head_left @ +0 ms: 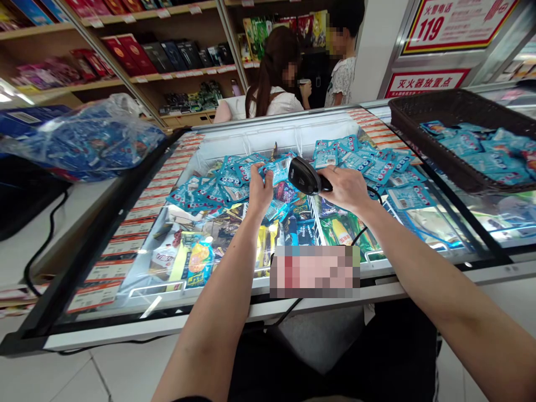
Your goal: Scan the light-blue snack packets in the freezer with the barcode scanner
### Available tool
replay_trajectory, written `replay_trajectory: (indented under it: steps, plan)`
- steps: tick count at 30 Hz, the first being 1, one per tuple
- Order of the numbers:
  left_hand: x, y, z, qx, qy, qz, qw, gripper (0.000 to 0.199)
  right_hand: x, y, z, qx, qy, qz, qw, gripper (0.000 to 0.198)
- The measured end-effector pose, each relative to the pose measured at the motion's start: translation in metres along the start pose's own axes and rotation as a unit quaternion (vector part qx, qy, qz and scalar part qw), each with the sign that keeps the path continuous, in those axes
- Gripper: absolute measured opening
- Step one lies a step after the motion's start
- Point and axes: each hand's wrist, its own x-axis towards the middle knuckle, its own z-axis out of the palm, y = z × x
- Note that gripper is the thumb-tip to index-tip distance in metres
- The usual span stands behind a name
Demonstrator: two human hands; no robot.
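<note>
In my left hand (262, 187) is a blue snack packet (280, 167), its barcode side turned up, held above the glass top of the freezer. My right hand (345, 187) grips a black barcode scanner (305, 176), whose head is right beside the packet. A black cable runs down from the scanner. Many like packets lie around my hands: one heap (228, 181) on the left and another heap (368, 159) on the right. Under the glass, wrapped ice creams (196, 259) show in wire baskets.
A brown wicker basket (444, 103) with more blue packets stands at the right. A clear plastic bag (96, 139) full of blue packets sits at the left. Beyond the freezer (221, 310) are two people and stocked shelves (180, 72). A blurred-out object (314, 272) lies on the near edge.
</note>
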Motion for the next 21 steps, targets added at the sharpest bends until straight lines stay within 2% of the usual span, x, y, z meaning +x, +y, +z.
replay_trajectory:
  steps: [11,16,19,21]
  plan:
    - [0.000,-0.001,0.000,0.012,-0.002,0.022,1.000,0.044,0.000,0.001,0.001,-0.003,0.005,-0.010,1.000,0.032]
    - [-0.001,0.003,-0.001,0.019,-0.015,0.000,1.000,0.047,-0.001,0.001,0.001,-0.004,0.013,-0.015,1.000,0.032]
    - [-0.003,0.013,-0.003,0.041,0.005,-0.005,0.999,0.047,-0.001,0.002,0.002,-0.012,0.023,-0.005,1.000,0.031]
    - [-0.005,0.020,-0.006,0.061,0.042,0.006,0.997,0.045,-0.001,0.004,0.002,-0.019,0.033,0.009,0.999,0.031]
